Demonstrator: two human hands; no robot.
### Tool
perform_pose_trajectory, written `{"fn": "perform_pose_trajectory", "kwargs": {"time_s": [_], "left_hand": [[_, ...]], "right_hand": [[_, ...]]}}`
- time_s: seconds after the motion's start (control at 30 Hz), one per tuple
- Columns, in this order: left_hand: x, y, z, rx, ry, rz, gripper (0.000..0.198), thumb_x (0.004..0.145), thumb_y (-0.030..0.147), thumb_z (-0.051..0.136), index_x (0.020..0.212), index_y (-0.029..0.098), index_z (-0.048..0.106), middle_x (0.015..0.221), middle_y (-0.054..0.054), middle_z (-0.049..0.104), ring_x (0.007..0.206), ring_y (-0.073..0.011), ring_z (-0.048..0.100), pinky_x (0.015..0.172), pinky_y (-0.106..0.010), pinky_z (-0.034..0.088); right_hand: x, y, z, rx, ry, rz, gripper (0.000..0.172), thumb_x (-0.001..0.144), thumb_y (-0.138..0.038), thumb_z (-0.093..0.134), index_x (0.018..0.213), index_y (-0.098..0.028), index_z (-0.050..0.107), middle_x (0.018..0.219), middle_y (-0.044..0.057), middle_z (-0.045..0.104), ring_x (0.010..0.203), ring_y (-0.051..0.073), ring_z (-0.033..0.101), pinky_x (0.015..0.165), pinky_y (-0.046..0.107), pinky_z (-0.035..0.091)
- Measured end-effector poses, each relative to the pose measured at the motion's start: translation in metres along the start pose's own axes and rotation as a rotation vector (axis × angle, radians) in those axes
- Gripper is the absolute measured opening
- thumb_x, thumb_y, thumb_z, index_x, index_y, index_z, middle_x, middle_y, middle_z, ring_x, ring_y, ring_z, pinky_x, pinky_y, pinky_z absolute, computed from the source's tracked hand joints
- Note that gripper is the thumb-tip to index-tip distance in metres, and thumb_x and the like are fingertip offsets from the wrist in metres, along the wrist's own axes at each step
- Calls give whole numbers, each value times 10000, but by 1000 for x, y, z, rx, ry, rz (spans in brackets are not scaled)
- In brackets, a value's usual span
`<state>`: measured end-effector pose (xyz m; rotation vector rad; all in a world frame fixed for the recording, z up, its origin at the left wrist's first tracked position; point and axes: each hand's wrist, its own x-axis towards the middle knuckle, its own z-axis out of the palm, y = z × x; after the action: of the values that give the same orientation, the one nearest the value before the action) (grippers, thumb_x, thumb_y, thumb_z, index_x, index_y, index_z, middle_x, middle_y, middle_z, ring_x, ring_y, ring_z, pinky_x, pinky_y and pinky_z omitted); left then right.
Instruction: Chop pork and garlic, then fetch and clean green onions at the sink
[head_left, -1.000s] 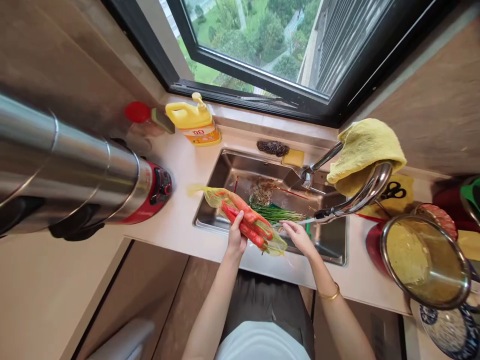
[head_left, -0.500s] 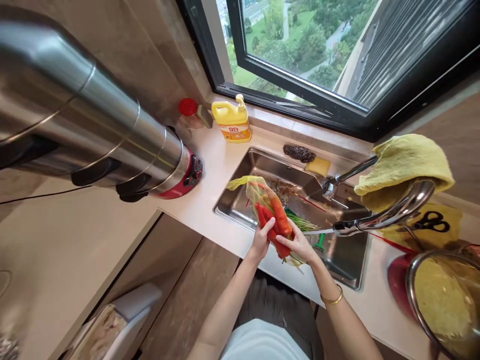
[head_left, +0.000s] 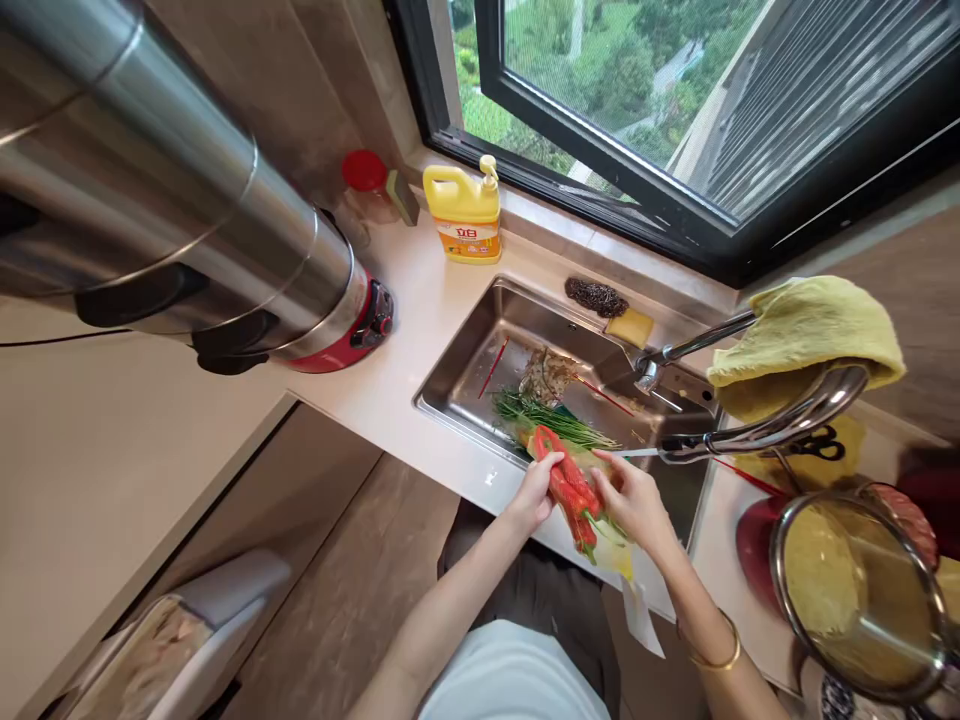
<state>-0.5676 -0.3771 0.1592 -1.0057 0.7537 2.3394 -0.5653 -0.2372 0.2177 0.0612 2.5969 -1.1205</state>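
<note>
Long red peppers [head_left: 568,480] in a yellow mesh bag [head_left: 619,556] are held over the sink's front edge. My left hand [head_left: 537,492] is closed around the peppers from the left, its thumb on top. On the other side my right hand [head_left: 636,502] has its fingers curled at the mesh, with thumb and forefinger somewhat apart. A pale strip [head_left: 641,620] hangs from the bag's lower end. Just beyond the peppers, a bunch of thin green stalks [head_left: 559,420] lies in the steel sink [head_left: 465,375].
Brownish scraps [head_left: 547,377] and red strips lie in the sink. The faucet [head_left: 795,425] reaches in from the right, a yellow cloth [head_left: 814,325] draped over it. A detergent bottle [head_left: 466,215] stands behind, a lidded pot [head_left: 859,590] at right, a large metal cylinder [head_left: 225,220] at left.
The peppers have turned, their stem ends now pointing down toward me. My right hand has loosened and shifted right, and the mesh has moved toward the stem end. The view has shifted slightly.
</note>
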Motion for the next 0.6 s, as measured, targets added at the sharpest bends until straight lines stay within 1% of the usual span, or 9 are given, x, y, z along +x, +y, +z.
{"fn": "perform_pose_trajectory", "kwargs": {"time_s": [0.07, 0.17, 0.27, 0.33, 0.37, 0.4, 0.47, 0.53, 0.6], "left_hand": [[-4, -7, 4, -47, -47, -38, 162, 630, 237, 660, 706, 117, 582, 623, -25, 625, 527, -112, 564, 601, -238, 457], [-17, -16, 14, -70, -105, -77, 229, 629, 297, 693, 725, 117, 587, 640, -25, 626, 544, -121, 576, 612, -247, 460], [-38, -19, 31, -51, -184, -101, 278, 616, 320, 720, 753, 112, 596, 665, -33, 624, 573, -132, 584, 606, -254, 460], [-55, -15, 44, -34, -293, -120, 296, 611, 312, 731, 785, 108, 606, 707, -44, 627, 611, -137, 588, 625, -258, 460], [-63, -12, 51, -25, -346, -119, 304, 606, 307, 736, 798, 108, 609, 730, -47, 627, 628, -137, 586, 637, -258, 458], [-71, -7, 56, -16, -389, -107, 313, 598, 301, 743, 809, 110, 612, 750, -48, 626, 642, -135, 583, 647, -256, 455], [-80, 8, 60, 10, -431, -62, 327, 579, 287, 756, 817, 115, 613, 769, -45, 622, 660, -129, 575, 658, -247, 449], [-83, 27, 54, 63, -440, -17, 323, 582, 278, 751, 823, 116, 610, 762, -41, 616, 656, -123, 569, 651, -237, 444], [-80, 45, 43, 140, -447, -23, 312, 601, 276, 731, 837, 113, 607, 751, -44, 614, 628, -120, 565, 626, -234, 440]], "right_hand": [[-12, -6, -8, 32, 44, 8, 335, 804, -399, 452, 998, -187, 624, 561, 3, 604, 476, 137, 520, 498, 246, 404], [-35, -13, -20, 91, 66, 2, 257, 801, -383, 485, 891, -209, 650, 701, 26, 662, 572, 153, 579, 552, 252, 448], [-62, -19, -32, 129, 263, -58, 167, 773, -323, 549, 864, -232, 655, 841, 43, 672, 737, 195, 615, 673, 304, 486], [-78, -25, -40, 161, 426, -163, 135, 748, -261, 583, 864, -252, 651, 887, 48, 660, 822, 223, 608, 757, 368, 480], [-84, -28, -44, 188, 458, -225, 140, 739, -235, 591, 863, -264, 650, 896, 49, 653, 857, 235, 601, 794, 404, 469], [-88, -31, -46, 220, 446, -278, 146, 733, -221, 594, 856, -276, 650, 907, 50, 647, 892, 247, 593, 828, 437, 453], [-91, -37, -47, 287, 328, -314, 120, 731, -232, 596, 821, -289, 651, 947, 58, 636, 953, 262, 574, 869, 474, 430], [-83, -38, -39, 382, 183, -260, 64, 738, -285, 594, 779, -280, 642, 1029, 72, 615, 1011, 268, 552, 885, 470, 423], [-65, -32, -20, 541, 103, -156, 158, 768, -395, 539, 793, -263, 623, 1095, 83, 591, 1041, 266, 540, 871, 449, 434]]}}
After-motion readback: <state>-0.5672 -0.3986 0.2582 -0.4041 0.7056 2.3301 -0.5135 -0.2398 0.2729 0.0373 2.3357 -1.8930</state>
